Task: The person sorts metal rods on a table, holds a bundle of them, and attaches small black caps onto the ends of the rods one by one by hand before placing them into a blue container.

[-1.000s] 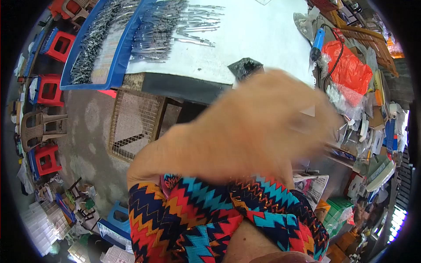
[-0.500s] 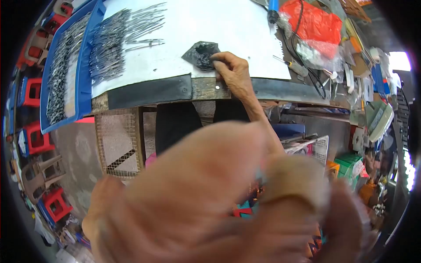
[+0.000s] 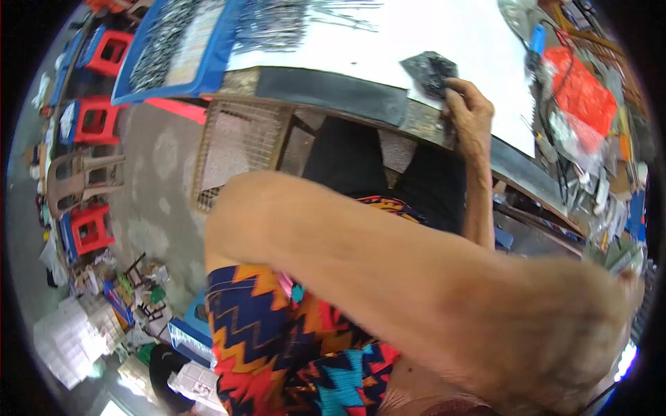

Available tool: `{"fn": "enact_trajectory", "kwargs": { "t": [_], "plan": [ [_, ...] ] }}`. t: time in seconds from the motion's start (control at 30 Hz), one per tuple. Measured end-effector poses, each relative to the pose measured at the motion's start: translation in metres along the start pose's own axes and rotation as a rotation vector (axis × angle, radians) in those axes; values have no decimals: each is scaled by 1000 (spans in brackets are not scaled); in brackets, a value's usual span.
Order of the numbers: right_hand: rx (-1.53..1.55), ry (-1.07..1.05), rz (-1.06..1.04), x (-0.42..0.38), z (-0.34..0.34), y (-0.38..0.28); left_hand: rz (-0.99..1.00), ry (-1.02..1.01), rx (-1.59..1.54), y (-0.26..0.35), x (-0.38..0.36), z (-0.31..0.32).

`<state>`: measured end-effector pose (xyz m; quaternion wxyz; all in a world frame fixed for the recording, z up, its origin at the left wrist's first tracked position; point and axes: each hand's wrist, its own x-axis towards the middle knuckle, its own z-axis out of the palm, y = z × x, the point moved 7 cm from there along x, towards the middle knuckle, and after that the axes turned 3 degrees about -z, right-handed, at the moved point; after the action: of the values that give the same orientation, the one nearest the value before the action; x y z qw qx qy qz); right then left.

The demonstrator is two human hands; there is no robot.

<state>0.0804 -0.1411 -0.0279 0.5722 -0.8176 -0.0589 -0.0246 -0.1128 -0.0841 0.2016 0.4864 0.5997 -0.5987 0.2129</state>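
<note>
My right hand is at the front edge of the work table, thumb and fingers pinched on the rim of a small black plastic bag. The bag lies crumpled on the white sheet that covers the tabletop. Close to the camera, my left forearm crosses the view from the elbow at left to lower right. My left hand is a blur there, its fingers smeared. Thin dark metal pieces lie in rows on the sheet, left of the bag.
A blue tray with similar thin pieces sits at the table's left end. Right of the sheet are a red plastic bag, a cable and mixed clutter. Red stools and a brown chair stand on the floor at left.
My left hand, earlier large and blurred at the lower middle, has swung right, bringing the forearm across. The view has shifted, while my right hand stays at the black bag.
</note>
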Motion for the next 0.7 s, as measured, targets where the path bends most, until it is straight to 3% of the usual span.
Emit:
{"fn": "enact_trajectory", "kwargs": {
  "t": [0.23, 0.3, 0.37, 0.4, 0.43, 0.5, 0.7],
  "plan": [
    [57, -7, 8, -2, -1, -2, 76, -77, 78, -3, -13, -3],
    [66, -16, -1, -4, 1, -3, -72, -245, 212, -52, -36, -24],
    [16, -5, 1, -3, -1, -4, -339, -212, 313, -114, -66, -57],
    [127, 21, -178, -2, -1, -11, -460, -96, 317, -145, -87, -79],
    [140, -5, 12, -2, 1, 2, -669, -136, 531, -178, -117, -95],
    [147, -2, 32, -3, 1, 0, -914, -75, 727, -219, -161, -125],
    [116, -25, 50, -1, 1, 0, -980, -162, 1101, -274, -214, -131]
  ]
}}
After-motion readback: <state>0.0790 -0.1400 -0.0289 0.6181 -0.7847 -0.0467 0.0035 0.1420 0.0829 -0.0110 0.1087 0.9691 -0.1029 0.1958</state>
